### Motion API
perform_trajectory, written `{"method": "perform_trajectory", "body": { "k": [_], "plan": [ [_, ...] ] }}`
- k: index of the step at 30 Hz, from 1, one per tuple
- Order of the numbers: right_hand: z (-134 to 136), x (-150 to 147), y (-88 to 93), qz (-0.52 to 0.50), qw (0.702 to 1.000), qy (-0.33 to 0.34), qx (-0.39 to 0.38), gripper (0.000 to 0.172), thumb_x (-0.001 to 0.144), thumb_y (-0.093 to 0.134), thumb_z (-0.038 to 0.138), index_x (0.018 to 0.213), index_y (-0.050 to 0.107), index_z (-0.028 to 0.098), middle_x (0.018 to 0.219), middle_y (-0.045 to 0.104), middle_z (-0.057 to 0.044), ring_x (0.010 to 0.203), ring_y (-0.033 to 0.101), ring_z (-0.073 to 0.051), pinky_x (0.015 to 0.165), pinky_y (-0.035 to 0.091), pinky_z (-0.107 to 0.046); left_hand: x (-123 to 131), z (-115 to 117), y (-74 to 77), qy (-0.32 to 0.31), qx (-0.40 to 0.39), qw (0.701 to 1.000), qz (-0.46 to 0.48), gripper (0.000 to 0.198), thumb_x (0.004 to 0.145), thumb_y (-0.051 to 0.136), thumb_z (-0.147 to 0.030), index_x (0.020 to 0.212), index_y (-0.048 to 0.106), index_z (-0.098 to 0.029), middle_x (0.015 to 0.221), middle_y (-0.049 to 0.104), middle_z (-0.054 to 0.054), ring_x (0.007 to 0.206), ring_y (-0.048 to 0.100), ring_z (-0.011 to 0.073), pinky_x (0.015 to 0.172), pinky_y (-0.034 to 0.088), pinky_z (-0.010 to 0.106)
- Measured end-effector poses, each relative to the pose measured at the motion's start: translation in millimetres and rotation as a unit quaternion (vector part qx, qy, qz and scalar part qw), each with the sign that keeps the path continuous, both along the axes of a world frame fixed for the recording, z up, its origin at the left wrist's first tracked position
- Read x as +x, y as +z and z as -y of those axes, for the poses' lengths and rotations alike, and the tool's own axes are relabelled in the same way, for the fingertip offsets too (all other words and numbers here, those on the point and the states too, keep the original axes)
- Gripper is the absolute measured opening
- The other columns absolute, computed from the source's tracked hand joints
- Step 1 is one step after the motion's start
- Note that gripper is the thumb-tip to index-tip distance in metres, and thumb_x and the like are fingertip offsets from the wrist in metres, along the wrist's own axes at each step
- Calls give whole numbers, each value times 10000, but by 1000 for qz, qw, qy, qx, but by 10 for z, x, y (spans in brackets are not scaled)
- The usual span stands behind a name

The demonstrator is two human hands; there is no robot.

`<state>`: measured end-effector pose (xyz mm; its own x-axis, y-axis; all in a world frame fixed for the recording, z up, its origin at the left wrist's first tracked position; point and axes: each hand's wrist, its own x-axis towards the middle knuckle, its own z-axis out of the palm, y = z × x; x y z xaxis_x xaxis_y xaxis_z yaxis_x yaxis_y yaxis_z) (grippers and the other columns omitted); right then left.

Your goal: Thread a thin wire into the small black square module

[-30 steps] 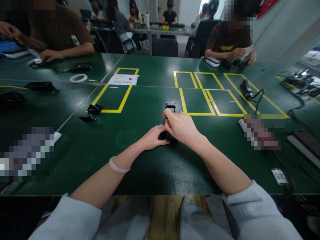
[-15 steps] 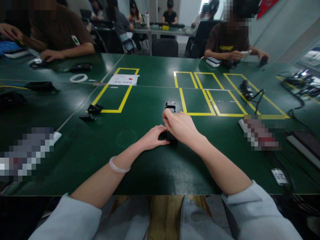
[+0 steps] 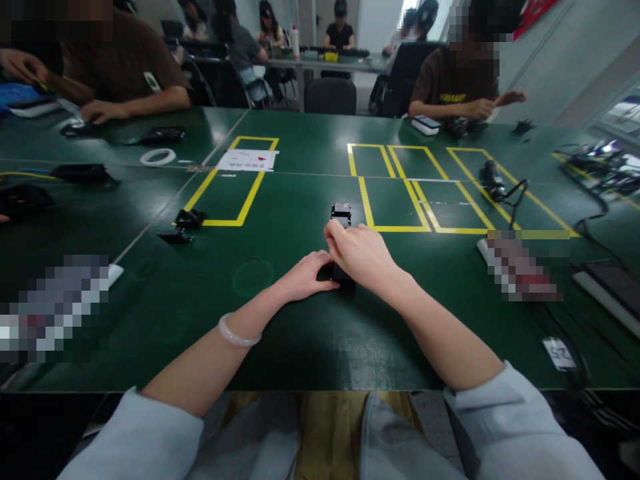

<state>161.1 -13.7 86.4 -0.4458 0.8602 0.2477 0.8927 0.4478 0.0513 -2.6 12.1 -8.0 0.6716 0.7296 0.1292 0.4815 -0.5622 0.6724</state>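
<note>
I have the black device (image 3: 341,211) on the green table (image 3: 295,340), straight ahead at twelve o'clock, its far end showing beyond the knuckles. My left hand (image 3: 306,275) comes in from its seven o'clock, half open in a C, thumb and fingers set against the device's near part and holding it. My right hand (image 3: 367,250) comes from five o'clock and lies over the middle, fingers curled in; their tips are hidden, so I cannot tell what they grip.

Reckoning from the device, two small black parts (image 3: 190,218) lie near each other towards ten o'clock, by the corner of a yellow tape outline. A printed white sheet (image 3: 247,160) sits at eleven, and a white ring (image 3: 157,157) at ten. At two o'clock I get a black cylinder (image 3: 494,180) with a cable. A co-worker in a brown shirt (image 3: 453,80) sits towards one o'clock.
</note>
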Motion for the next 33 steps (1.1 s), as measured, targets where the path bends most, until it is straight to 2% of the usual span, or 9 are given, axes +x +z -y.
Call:
{"method": "perform_trajectory", "body": {
  "k": [4,10,17,21,24,29,33],
  "plan": [
    [22,0,19,-9,1000,3,1,220,961,312,227,1052,506,175,812,699,-35,686,612,-157,661,288,-289,1,-2,1,5,4,1000,-1,472,784,713,-413,1175,585,-183,1260,597,102,1155,556,303,1000,433,452],
    [10,13,3,7,1000,12,2,321,1003,270,387,977,532,202,737,696,-32,643,608,-172,625,256,-290,5,8,21,3,-1,1000,0,495,796,700,-400,1223,553,-196,1272,594,91,1171,551,302,1005,431,454],
    [24,8,31,-10,1000,7,-3,221,955,320,218,1032,525,187,833,704,-32,671,606,-151,618,258,-283,-2,3,8,6,-2,1000,-9,434,790,706,-421,1136,602,-181,1209,616,94,1126,567,299,982,444,452],
    [41,10,52,-15,1000,11,-13,264,990,290,310,1025,522,189,822,703,-33,678,608,-154,639,272,-284,6,9,17,3,-1,1000,2,495,787,710,-408,1211,567,-195,1273,587,92,1160,551,300,1000,432,450],
    [18,9,35,3,1000,-2,-16,330,1006,251,370,1005,530,195,767,697,-40,664,607,-164,642,272,-289,4,7,12,0,-2,1000,-3,444,798,697,-410,1166,585,-189,1228,610,88,1128,566,294,983,443,448],
    [-8,-2,13,-4,1000,-11,-13,255,974,281,236,1092,501,183,780,694,-36,665,597,-152,638,283,-279,-9,-4,-1,6,3,1000,-16,429,784,708,-426,1112,600,-173,1179,622,99,1091,575,298,957,455,455],
    [19,-1,47,-16,1000,-7,-14,244,963,292,216,1088,498,177,814,697,-34,678,602,-148,647,292,-278,-10,-6,-3,5,2,1000,-12,438,785,707,-429,1130,600,-182,1206,613,96,1116,566,301,973,446,457]
  ]
}}
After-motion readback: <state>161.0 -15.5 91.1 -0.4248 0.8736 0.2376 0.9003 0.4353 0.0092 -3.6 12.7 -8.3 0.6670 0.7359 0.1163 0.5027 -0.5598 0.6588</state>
